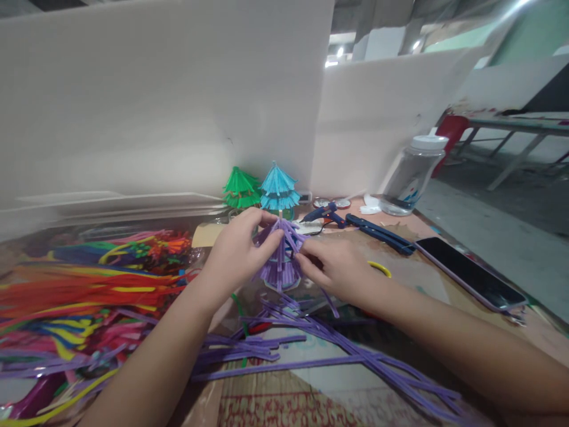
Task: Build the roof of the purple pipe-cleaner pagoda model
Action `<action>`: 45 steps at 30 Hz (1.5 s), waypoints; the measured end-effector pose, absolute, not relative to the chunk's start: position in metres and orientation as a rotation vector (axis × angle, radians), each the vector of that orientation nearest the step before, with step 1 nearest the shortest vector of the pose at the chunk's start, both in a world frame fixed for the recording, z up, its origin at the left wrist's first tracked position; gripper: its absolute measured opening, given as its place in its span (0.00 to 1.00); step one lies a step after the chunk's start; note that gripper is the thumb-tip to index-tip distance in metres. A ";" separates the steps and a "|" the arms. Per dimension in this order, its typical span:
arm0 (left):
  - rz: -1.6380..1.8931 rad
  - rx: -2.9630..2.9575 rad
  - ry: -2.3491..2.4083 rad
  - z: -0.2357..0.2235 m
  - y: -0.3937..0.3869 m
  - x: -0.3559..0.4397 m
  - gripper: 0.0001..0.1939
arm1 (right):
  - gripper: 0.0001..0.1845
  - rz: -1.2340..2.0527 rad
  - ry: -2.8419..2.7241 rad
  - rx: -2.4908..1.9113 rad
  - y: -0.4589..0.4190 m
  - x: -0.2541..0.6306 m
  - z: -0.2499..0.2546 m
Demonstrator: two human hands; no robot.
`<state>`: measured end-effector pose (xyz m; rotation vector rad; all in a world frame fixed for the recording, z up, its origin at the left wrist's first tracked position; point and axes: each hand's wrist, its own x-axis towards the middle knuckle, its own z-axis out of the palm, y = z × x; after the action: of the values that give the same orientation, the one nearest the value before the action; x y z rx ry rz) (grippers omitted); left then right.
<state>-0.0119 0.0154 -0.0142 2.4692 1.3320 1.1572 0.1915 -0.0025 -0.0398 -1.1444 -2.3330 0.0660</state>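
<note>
A small tree of purple pipe cleaners (281,274), with tiers round a thin stick, stands upright between my hands. My left hand (242,246) grips its upper part, thumb and fingers closing near the top. With closed fingertips, my right hand (335,267) pinches a purple pipe cleaner (292,238) at the tree's right side. Just behind stand a finished-looking blue tree (278,185) and a green tree (240,185) of the same kind. Loose purple pipe cleaners (347,347) lie scattered in front, partly over scissors whose yellow handle (380,268) shows beside my right wrist.
Bundles of coloured pipe cleaners (89,284) cover the left side. Beyond my right hand lie a blue glue gun (326,213), a dark blue long-handled tool (380,233) and a phone (471,273). A clear jar (411,175) stands by the table's right edge; white panels (160,107) rise behind.
</note>
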 end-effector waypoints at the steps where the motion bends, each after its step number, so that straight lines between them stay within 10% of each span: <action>1: 1.156 2.467 1.337 -0.014 0.016 -0.012 0.09 | 0.15 0.052 -2.337 -1.138 -0.003 0.191 -0.041; 45: 1.110 2.477 1.390 -0.011 0.012 -0.013 0.09 | 0.17 -0.189 -2.357 -1.101 -0.005 0.190 -0.040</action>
<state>-0.0128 0.0118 -0.0113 2.4771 1.3904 1.1099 0.1896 -0.0048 -0.0398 -1.1009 -2.3574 -0.1891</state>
